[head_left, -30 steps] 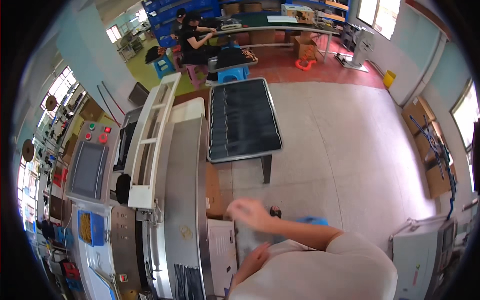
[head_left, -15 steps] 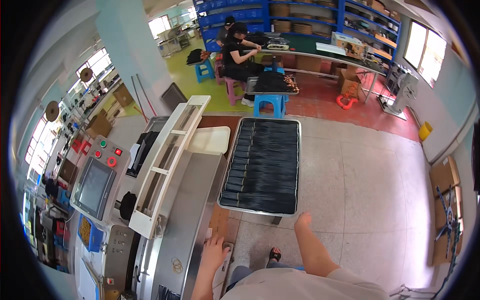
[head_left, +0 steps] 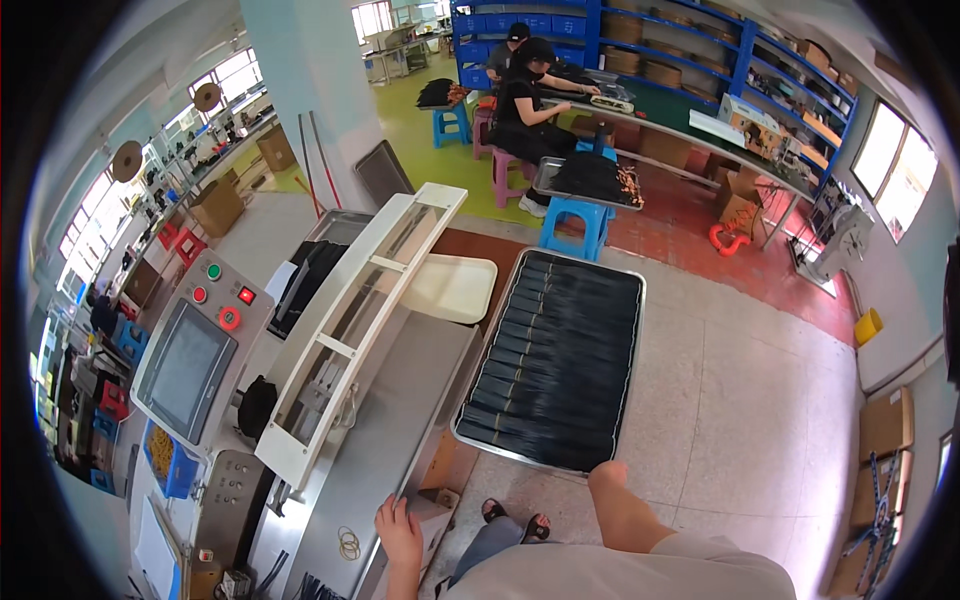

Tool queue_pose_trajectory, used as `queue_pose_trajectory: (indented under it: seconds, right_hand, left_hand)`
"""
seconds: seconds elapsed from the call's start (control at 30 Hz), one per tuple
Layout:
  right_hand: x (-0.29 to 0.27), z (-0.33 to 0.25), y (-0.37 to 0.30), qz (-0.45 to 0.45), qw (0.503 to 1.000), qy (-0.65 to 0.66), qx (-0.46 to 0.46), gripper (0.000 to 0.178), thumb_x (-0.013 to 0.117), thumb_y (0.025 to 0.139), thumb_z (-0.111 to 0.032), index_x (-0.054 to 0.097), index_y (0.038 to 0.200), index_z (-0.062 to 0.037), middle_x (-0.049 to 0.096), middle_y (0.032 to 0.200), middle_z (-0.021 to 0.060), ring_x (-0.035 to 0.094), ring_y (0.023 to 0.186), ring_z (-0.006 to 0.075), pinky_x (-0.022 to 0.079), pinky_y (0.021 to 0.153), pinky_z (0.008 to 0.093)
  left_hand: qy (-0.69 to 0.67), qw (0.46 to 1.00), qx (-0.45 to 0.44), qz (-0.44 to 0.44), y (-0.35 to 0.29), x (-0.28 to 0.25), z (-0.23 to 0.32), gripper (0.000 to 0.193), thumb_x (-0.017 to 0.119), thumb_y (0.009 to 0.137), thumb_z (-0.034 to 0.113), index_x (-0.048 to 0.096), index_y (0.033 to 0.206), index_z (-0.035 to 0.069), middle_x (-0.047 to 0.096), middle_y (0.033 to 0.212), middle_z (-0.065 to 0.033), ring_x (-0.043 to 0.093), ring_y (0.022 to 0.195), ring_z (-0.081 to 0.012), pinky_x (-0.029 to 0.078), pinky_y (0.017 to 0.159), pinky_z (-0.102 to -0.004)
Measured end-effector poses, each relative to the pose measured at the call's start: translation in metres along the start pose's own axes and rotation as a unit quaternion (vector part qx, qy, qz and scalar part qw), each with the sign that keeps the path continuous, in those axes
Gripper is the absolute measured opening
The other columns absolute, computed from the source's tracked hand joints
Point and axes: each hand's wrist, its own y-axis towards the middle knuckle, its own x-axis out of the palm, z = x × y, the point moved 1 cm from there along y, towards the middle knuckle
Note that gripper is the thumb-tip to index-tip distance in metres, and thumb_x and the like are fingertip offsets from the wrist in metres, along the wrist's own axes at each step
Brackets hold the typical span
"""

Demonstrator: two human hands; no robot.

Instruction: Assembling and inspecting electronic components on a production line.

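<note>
While black bundles (head_left: 550, 370) are filling the metal tray (head_left: 500, 448), more strands (head_left: 318, 588) are lying lower left.
Left hand (head_left: 400, 530) is showing loosely open, seemingly empty — right hand's (head_left: 608, 474) grip, cannot tell.

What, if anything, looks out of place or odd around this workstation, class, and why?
A few loose yellowish bands lie on the metal worktop, near the left hand. They look stray because similarly coloured pieces sit together in the blue bin, though they may be kept handy. Nothing looks clearly spilled or damaged.
</note>
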Motion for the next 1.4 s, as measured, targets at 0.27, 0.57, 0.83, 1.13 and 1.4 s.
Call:
queue_pose_trajectory:
  seconds: [0.27, 0.57, 0.83, 1.13, 1.4]
  right_hand:
    - [0.018, -0.011, 0.013, -0.091, 0.574, -0.774, -0.253, 0.038, 0.040, 0.092, -0.022, 0.053, 0.123, -0.0035, 0.059, 0.121, 0.0114, 0.057, 0.111, 0.0210, 0.046, 0.092, 0.0300]
    - [0.013, -0.015, 0.003, -0.114, 0.481, -0.828, -0.265, 0.035, 0.042, 0.090, -0.017, 0.052, 0.122, -0.0046, 0.063, 0.116, 0.0101, 0.062, 0.106, 0.0198, 0.047, 0.090, 0.0294]
    - [0.048, 0.010, 0.063, -0.105, 0.548, -0.797, -0.232, 0.035, 0.038, 0.091, -0.016, 0.052, 0.121, -0.0052, 0.063, 0.116, 0.0098, 0.061, 0.106, 0.0205, 0.047, 0.092, 0.0317]
    - [0.101, 0.050, 0.199, -0.049, 0.683, -0.711, -0.156, 0.034, 0.037, 0.091, -0.014, 0.051, 0.120, -0.0044, 0.063, 0.116, 0.0104, 0.061, 0.107, 0.0215, 0.048, 0.091, 0.0336]
    - [0.054, 0.011, 0.074, -0.088, 0.547, -0.803, -0.221, 0.033, 0.042, 0.090, -0.015, 0.053, 0.119, -0.0075, 0.062, 0.118, 0.0089, 0.061, 0.107, 0.0220, 0.049, 0.089, 0.0351]
  left_hand:
    - [0.014, 0.999, 0.023, 0.023, 0.036, 0.027, 0.003, 0.038, 0.059, 0.076, 0.004, 0.052, 0.114, 0.002, 0.047, 0.121, -0.0191, 0.045, 0.108, -0.0384, 0.036, 0.093, -0.0495]
    - [0.056, 0.998, 0.022, 0.006, 0.033, 0.054, -0.023, 0.046, 0.060, 0.078, 0.010, 0.048, 0.121, 0.002, 0.043, 0.127, -0.0205, 0.043, 0.110, -0.0397, 0.033, 0.095, -0.0509]
    - [0.124, 0.991, -0.010, 0.040, 0.027, 0.058, -0.029, 0.043, 0.059, 0.077, 0.012, 0.050, 0.118, 0.003, 0.049, 0.124, -0.0144, 0.048, 0.108, -0.0348, 0.035, 0.093, -0.0476]
    - [0.084, 0.994, -0.034, 0.067, 0.036, 0.066, -0.024, 0.033, 0.058, 0.076, 0.008, 0.055, 0.109, 0.005, 0.052, 0.117, -0.0152, 0.049, 0.104, -0.0350, 0.037, 0.088, -0.0469]
    - [0.099, 0.992, -0.038, 0.074, 0.034, 0.066, -0.030, 0.032, 0.059, 0.076, 0.007, 0.055, 0.107, 0.004, 0.051, 0.116, -0.0148, 0.049, 0.103, -0.0351, 0.037, 0.087, -0.0463]
